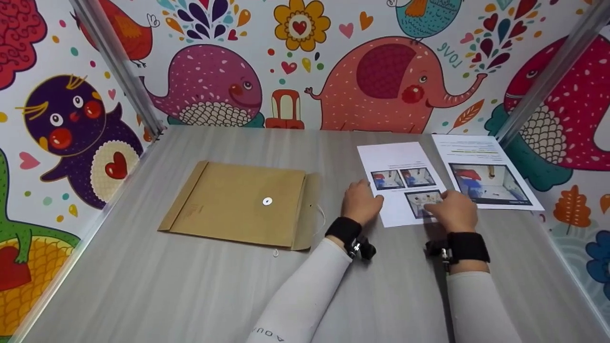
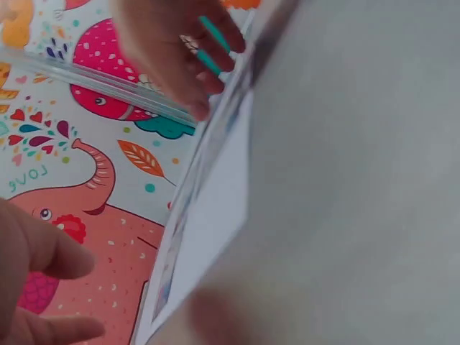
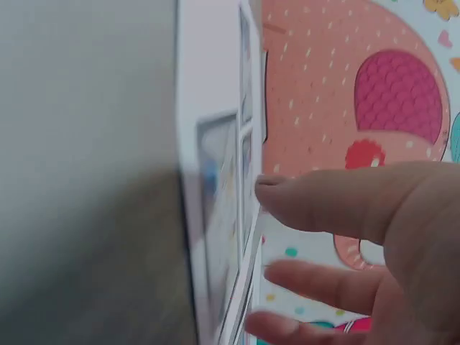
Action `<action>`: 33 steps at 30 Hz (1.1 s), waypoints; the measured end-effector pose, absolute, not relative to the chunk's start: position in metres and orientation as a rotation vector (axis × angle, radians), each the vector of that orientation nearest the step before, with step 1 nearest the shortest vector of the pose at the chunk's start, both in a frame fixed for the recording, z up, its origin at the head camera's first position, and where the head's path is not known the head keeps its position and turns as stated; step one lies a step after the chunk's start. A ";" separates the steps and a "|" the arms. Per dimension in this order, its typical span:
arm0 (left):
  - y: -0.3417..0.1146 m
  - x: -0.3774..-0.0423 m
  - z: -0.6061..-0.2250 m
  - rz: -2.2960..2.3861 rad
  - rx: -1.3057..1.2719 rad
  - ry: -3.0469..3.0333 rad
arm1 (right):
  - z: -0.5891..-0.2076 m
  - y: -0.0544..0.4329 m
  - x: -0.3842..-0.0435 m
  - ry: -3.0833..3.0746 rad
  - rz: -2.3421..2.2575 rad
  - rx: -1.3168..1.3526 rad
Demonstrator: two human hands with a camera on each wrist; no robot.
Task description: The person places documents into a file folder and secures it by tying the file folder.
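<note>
A white printed sheet with several small pictures lies on the right half of the table. At its left edge is my left hand, thumb and fingers spread apart in the left wrist view. My right hand is over the sheet's lower right edge, its thumb reaching across a printed picture. In the right wrist view the thumb and fingers are straight, with the fingertips right at the paper's edge. Just beyond the right hand lies a second printed sheet with one large picture.
A brown paper envelope with a white button and a string lies left of my hands. The grey table is bordered by patterned walls and metal posts. Both wrists wear black straps with small cameras.
</note>
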State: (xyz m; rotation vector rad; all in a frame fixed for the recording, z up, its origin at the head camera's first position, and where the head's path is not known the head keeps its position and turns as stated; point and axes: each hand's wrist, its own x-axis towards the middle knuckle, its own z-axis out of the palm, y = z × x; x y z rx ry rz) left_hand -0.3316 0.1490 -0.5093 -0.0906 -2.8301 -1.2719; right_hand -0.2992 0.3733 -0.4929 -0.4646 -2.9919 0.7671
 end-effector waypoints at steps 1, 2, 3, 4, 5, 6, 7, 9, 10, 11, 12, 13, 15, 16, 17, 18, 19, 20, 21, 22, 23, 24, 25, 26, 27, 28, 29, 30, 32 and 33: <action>0.149 -0.332 -0.509 -1.341 -0.066 -2.814 | -0.494 0.375 -0.298 -2.990 0.757 -0.497; 0.148 -0.332 -0.509 -1.419 -0.041 -2.792 | -0.496 0.377 -0.298 -2.990 0.747 -0.526; 0.148 -0.331 -0.509 -1.498 -0.021 -2.775 | -0.497 0.379 -0.297 -2.995 0.742 -0.549; 0.148 -0.331 -0.509 -1.581 -0.002 -2.752 | -0.499 0.381 -0.297 -3.006 0.736 -0.569; 0.148 -0.330 -0.509 -1.654 0.011 -2.731 | -0.500 0.383 -0.297 -3.019 0.733 -0.587; 0.149 -0.330 -0.508 -1.713 0.022 -2.713 | -0.500 0.384 -0.296 -3.035 0.725 -0.594; 0.149 -0.329 -0.508 -1.759 0.032 -2.701 | -0.501 0.385 -0.296 -3.049 0.719 -0.595; 0.150 -0.328 -0.507 -1.831 0.047 -2.682 | -0.500 0.387 -0.297 -3.079 0.724 -0.574; 0.150 -0.327 -0.507 -1.857 0.056 -2.672 | -0.499 0.387 -0.297 -3.095 0.730 -0.555; 0.151 -0.327 -0.507 -1.866 0.059 -2.668 | -0.498 0.387 -0.297 -3.108 0.737 -0.536; 0.151 -0.327 -0.507 -1.872 0.062 -2.663 | -0.497 0.387 -0.297 -3.119 0.747 -0.517; 0.152 -0.327 -0.506 -1.875 0.064 -2.658 | -0.496 0.387 -0.297 -3.126 0.755 -0.493; 0.152 -0.328 -0.506 -1.879 0.077 -2.646 | -0.494 0.387 -0.297 -3.132 0.774 -0.452; 0.152 -0.328 -0.505 -1.875 0.083 -2.646 | -0.493 0.387 -0.297 -3.132 0.794 -0.441; 0.152 -0.328 -0.504 -1.869 0.089 -2.648 | -0.492 0.386 -0.297 -3.132 0.816 -0.434; 0.152 -0.328 -0.504 -1.865 0.096 -2.646 | -0.492 0.385 -0.298 -3.132 0.842 -0.434; 0.153 -0.328 -0.504 -1.865 0.105 -2.645 | -0.492 0.385 -0.298 -3.132 0.879 -0.436; 0.153 -0.328 -0.503 -1.867 0.114 -2.643 | -0.491 0.384 -0.299 -3.130 0.924 -0.447; 0.153 -0.328 -0.503 -1.870 0.122 -2.648 | -0.491 0.383 -0.300 -3.127 0.978 -0.462; 0.153 -0.328 -0.503 -1.875 0.128 -2.650 | -0.490 0.382 -0.301 -3.121 1.043 -0.483; 0.153 -0.328 -0.503 -1.879 0.134 -2.649 | -0.490 0.380 -0.302 -3.105 1.113 -0.498; 0.153 -0.328 -0.503 -1.884 0.139 -2.648 | -0.489 0.379 -0.303 -3.084 1.194 -0.514; 0.153 -0.328 -0.503 -1.889 0.139 -2.648 | -0.489 0.377 -0.304 -3.047 1.304 -0.537; 0.153 -0.328 -0.503 -1.888 0.139 -2.650 | -0.488 0.376 -0.306 -3.000 1.411 -0.568; 0.153 -0.327 -0.503 -1.890 0.137 -2.653 | -0.487 0.374 -0.307 -2.940 1.526 -0.598; 0.153 -0.327 -0.503 -1.888 0.131 -2.654 | -0.487 0.372 -0.308 -2.863 1.655 -0.626; 0.153 -0.327 -0.503 -1.881 0.124 -2.655 | -0.487 0.371 -0.310 -2.777 1.775 -0.647; 0.153 -0.327 -0.503 -1.876 0.116 -2.657 | -0.487 0.369 -0.311 -2.685 1.888 -0.674; 0.153 -0.327 -0.503 -1.873 0.100 -2.655 | -0.488 0.366 -0.313 -2.514 2.056 -0.697; 0.153 -0.327 -0.503 -1.873 0.090 -2.652 | -0.489 0.364 -0.314 -2.448 2.122 -0.691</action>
